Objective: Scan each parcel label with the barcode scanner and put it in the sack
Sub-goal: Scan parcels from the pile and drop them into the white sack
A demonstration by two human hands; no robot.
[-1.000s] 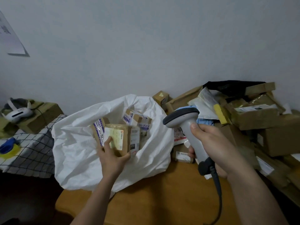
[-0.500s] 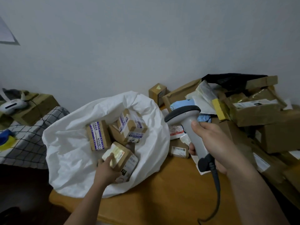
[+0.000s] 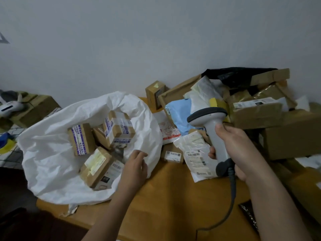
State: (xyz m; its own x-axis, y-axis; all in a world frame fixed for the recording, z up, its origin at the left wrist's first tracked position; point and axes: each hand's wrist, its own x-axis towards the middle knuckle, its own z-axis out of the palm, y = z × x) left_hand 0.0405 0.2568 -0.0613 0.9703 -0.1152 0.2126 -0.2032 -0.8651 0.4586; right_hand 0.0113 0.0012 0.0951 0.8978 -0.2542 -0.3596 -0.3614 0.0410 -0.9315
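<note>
The left hand [image 3: 134,168] hovers at the near rim of the sack [image 3: 52,153], fingers loosely spread and holding nothing. Just beyond its fingertips a box [image 3: 97,166] lies tilted inside the sack against two others. The right hand [image 3: 238,150] wraps its fingers round the scanner [image 3: 211,129] handle, thumb up the back; its head points over a flat parcel [image 3: 198,157] lying just left of those fingers. The risks look plain: the sack mouth slumps off the table [image 3: 173,197] edge, so another drop could tip boxes out; the cable [image 3: 231,197] trailing below the right fingers could snag; and with the heap so close, an unscanned parcel could get bagged
</note>
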